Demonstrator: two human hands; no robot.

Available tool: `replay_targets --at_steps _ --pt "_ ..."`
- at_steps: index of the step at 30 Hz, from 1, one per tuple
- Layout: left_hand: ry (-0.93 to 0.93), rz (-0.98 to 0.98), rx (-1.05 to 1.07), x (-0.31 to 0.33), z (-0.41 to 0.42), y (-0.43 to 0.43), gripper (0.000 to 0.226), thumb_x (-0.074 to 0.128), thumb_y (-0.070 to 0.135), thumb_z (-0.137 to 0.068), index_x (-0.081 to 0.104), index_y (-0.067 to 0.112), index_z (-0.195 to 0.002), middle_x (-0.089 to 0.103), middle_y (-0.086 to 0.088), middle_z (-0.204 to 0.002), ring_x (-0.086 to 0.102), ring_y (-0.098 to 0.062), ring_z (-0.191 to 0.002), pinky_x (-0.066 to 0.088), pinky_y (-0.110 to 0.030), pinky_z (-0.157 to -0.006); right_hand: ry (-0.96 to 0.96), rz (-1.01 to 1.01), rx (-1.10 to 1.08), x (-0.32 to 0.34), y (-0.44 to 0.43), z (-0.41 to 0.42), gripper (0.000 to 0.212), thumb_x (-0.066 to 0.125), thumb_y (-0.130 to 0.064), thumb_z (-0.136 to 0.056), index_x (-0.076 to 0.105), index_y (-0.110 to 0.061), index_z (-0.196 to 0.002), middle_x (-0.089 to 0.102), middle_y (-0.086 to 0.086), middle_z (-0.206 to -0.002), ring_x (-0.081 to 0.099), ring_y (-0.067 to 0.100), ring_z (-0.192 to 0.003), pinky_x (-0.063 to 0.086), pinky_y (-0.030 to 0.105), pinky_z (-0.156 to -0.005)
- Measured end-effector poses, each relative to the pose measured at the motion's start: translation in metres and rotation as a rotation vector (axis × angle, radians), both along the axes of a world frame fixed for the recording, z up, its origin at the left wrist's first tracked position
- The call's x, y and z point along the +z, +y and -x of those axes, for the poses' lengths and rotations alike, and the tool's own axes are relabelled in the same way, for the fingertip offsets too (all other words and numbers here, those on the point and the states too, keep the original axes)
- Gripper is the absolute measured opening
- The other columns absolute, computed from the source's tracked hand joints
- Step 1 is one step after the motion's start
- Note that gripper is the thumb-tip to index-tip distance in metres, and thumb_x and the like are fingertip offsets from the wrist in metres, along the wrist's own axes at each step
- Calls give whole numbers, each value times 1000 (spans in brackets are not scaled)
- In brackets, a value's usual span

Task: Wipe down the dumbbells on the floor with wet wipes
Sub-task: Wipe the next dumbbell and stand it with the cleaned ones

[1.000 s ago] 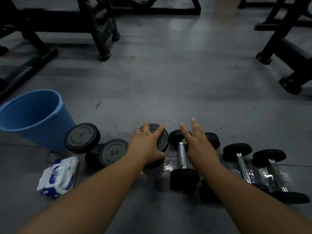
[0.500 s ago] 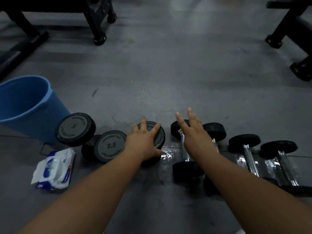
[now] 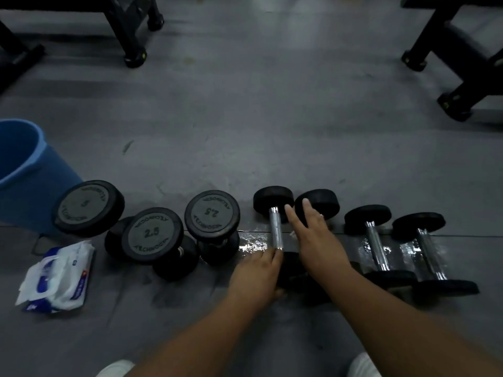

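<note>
target: chrome-handled dumbbell (image 3: pixel 276 231) on the floor (image 3: pixel 272 118), just beyond the left hand (image 3: pixel 257 270) and just left of the right hand (image 3: pixel 315 238).
long axis: runs straight away from the person, near head to far head; handle is bare, near head mostly hidden by the left hand.
left hand: the nearer one; fingertips touch the near end of the handle. Blurred, so I cannot tell whether it grips or only rests. No wipe seen in it.
right hand: fingers straight, laid over the neighbouring dumbbell (image 3: pixel 319 202), tips at its far head; holds nothing.
wipes: wet wipes pack (image 3: pixel 57 273) on the floor, well to the left of the left hand, past the three round-headed dumbbells (image 3: pixel 152 235); left hand is nearer to it.
judgement: a wipe likely has to be fetched first; strokes should then follow the handle, away and back.
outer: two more chrome dumbbells (image 3: pixel 377 246) right of the right hand, lying parallel; blue bucket (image 3: pixel 24 180) far left, beyond the pack; wet patches between the handles.
</note>
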State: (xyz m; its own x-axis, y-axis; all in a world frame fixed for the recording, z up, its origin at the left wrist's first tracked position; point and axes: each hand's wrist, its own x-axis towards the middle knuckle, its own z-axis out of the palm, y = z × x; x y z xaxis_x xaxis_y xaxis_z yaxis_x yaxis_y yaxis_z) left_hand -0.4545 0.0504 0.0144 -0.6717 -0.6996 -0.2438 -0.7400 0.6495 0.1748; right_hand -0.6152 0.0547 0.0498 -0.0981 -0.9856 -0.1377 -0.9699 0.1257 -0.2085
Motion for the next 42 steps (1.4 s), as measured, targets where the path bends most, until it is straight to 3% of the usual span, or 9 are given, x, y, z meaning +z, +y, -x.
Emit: replay_targets --at_steps 8,21,26,29,32,34,35,37,42 --pt "8 -58 90 -19 16 -23 41 54 16 -91 39 20 -129 56 -8 -118 58 -32 -106 50 -43 -78 -80 -72 22 -14 2 2 89 44 0 -89 -5 -41 -151 -15 0 -161 -1 21 -148 33 34 -107" --pt "-203 23 -144 4 -63 57 38 41 16 -95 43 24 -132 57 -1 -123 53 -27 -114 35 -39 -90 -20 -178 211 -32 88 -55 68 43 -11 -95 13 -28 -153 -2 6 -162 6 24 -148 37 39 -108" --pt "-156 153 -391 2 -132 102 19 42 22 -76 60 29 -83 59 6 -78 59 -20 -70 42 -31 -63 24 -228 390 -52 136 -100 63 81 -21 -65 63 -20 -124 54 11 -138 54 29 -125 56 37 -63" --pt "-156 180 -476 -3 -161 107 12 55 21 -78 56 29 -87 59 6 -84 60 -19 -80 41 -33 -68 1 -222 446 -61 150 -123 54 59 -19 -89 45 -19 -141 32 10 -154 31 28 -142 50 42 -89" --pt "-144 11 -228 0 -160 114 32 44 19 -85 58 27 -112 59 -2 -121 57 -25 -116 45 -38 -83 18 -379 402 -67 151 -132 50 33 -16 -101 23 -18 -150 26 10 -154 21 27 -143 37 41 -105" --pt "-149 -267 123 -1 -160 121 72 54 14 -85 27 24 -151 14 -7 -162 30 -31 -144 39 -40 -105 17 -444 373 -72 150 -137 49 35 -17 -100 25 -17 -148 42 12 -142 40 30 -130 41 41 -99" --pt "-157 -458 269 -2 -163 125 96 64 14 -83 4 25 -157 -11 -3 -164 25 -31 -146 37 -38 -109 15 -461 369 -73 148 -139 47 38 -17 -99 29 -16 -145 47 12 -136 45 31 -123 43 41 -96" --pt "-121 -655 361 -6 -164 128 123 78 23 -75 -16 29 -155 -29 1 -160 39 -32 -139 43 -33 -103 41 -472 356 -73 147 -142 37 41 -17 -97 41 -16 -134 54 11 -128 52 31 -116 44 39 -92" --pt "-69 -599 416 -13 -157 120 131 88 31 -65 -7 28 -156 -15 1 -164 48 -32 -131 45 -32 -98 21 -531 300 -65 136 -143 30 46 -15 -94 48 -16 -124 56 10 -125 53 29 -114 44 36 -89"
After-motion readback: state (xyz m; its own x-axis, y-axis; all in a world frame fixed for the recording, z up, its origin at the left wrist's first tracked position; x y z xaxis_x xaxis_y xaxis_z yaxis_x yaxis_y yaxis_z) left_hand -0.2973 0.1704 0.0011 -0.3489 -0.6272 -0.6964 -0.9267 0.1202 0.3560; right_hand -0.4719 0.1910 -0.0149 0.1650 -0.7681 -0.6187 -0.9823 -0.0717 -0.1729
